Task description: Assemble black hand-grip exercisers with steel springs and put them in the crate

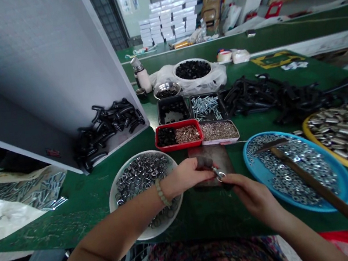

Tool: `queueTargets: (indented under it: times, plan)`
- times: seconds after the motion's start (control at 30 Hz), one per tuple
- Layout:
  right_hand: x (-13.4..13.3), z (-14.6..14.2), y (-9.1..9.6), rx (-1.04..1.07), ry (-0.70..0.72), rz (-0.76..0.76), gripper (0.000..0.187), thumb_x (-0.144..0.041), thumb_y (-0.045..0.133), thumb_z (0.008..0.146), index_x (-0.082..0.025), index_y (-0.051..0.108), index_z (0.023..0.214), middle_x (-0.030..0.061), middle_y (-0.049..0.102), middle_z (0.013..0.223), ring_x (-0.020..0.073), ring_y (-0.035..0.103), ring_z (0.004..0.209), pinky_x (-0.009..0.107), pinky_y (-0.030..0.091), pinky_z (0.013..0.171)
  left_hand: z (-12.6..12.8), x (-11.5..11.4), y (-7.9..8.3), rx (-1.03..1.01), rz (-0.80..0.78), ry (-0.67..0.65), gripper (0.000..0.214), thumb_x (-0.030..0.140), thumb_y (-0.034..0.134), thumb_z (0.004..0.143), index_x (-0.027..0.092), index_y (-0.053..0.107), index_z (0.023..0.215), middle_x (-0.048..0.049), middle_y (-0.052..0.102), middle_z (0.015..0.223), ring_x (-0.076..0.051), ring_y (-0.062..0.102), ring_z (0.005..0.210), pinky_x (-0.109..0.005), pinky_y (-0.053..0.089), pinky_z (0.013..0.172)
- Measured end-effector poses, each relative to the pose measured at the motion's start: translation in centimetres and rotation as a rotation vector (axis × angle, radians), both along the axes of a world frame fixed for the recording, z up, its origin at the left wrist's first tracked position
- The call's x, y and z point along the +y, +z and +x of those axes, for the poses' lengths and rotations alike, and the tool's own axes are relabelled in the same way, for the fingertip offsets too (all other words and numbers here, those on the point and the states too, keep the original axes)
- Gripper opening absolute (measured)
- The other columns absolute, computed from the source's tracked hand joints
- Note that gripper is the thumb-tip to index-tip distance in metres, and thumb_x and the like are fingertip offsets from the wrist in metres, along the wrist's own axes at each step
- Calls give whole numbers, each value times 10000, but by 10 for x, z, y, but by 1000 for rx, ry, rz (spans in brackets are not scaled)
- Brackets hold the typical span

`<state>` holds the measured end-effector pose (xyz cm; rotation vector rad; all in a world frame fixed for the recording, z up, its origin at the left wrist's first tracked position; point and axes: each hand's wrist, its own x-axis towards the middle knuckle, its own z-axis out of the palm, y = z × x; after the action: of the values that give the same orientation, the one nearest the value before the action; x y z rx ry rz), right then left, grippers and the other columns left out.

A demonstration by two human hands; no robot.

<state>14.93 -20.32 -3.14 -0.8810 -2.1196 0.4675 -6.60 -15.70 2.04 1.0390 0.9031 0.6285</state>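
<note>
My left hand (190,174), with a beaded bracelet at the wrist, is closed on a small silvery metal piece (216,171) that sticks out past the fingertips. Something dark grey (203,161) is at those fingers; I cannot tell whether it is a finger cover or a part. Between the fingertips of my right hand (254,195) is a thin metal ring (221,176), which meets the end of the metal piece. Both hands are over the near edge of a flat metal plate (224,151). Left of them stands a white bowl of metal rings (113,198).
A hammer (312,181) lies across a blue basin (250,144) of small nuts. Beyond are a yellow-rimmed basin (308,125), a red tray (180,146), a black tray of screws (205,108) and black handles (255,94). A tall grey box (50,71) stands left.
</note>
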Motion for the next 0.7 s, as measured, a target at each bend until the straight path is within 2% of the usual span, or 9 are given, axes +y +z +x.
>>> queueTargets:
  times: [0.13,0.23,0.3,0.37,0.47,0.57,0.63,0.7]
  plan:
    - [-5,2,-1,-8,34,-39,389,-68,444,880,-238,559,1210,56,704,1075,144,676,991,230,553,842,-2,-3,3,8,-21,-51,374,363,801,633,109,674,876,-24,654,749,-98,575,655,-258,468,687]
    - [-8,6,-2,-115,122,-25,445,-49,432,870,-244,576,1243,78,676,1163,180,641,1077,303,533,903,-3,-4,0,97,-28,-49,323,392,767,676,107,649,770,-7,631,689,-83,545,595,-250,473,650]
    - [-8,5,-3,-81,150,-97,425,-60,445,870,-250,607,1214,78,682,1148,191,647,1061,326,533,902,-4,-5,-2,117,-29,-55,282,338,755,702,110,658,836,-4,642,710,-85,561,614,-260,490,687]
    - [-8,0,-4,108,140,-322,331,-104,485,884,-247,640,1139,62,710,1039,165,677,958,287,551,845,-5,-7,-1,128,21,-72,261,262,734,729,116,666,934,-17,669,776,-100,599,684,-274,499,751]
    - [-13,-13,-5,646,121,-873,143,-237,618,864,-234,653,1003,19,705,840,114,686,749,215,567,708,-7,-12,6,177,222,-90,205,225,694,772,126,680,950,-45,701,892,-136,639,827,-293,500,836]
    - [-19,-23,-6,1162,183,-1373,271,-269,798,704,-225,653,928,-23,683,769,52,651,619,134,548,634,-7,-20,15,236,534,-97,173,257,650,821,155,695,953,-50,710,975,-153,643,939,-298,489,910]
    - [-21,-26,-5,1323,220,-1552,334,-218,845,631,-218,665,912,-36,679,768,23,640,612,89,532,646,-7,-23,17,269,701,-95,161,254,601,858,172,703,952,-56,697,1056,-153,635,996,-294,481,946]
    - [-19,-26,-1,1384,227,-1609,353,-183,847,620,-220,672,924,-39,680,769,19,642,628,79,531,666,-7,-24,15,278,820,-58,181,227,540,890,178,710,930,-72,656,1159,-154,616,1054,-295,476,968]
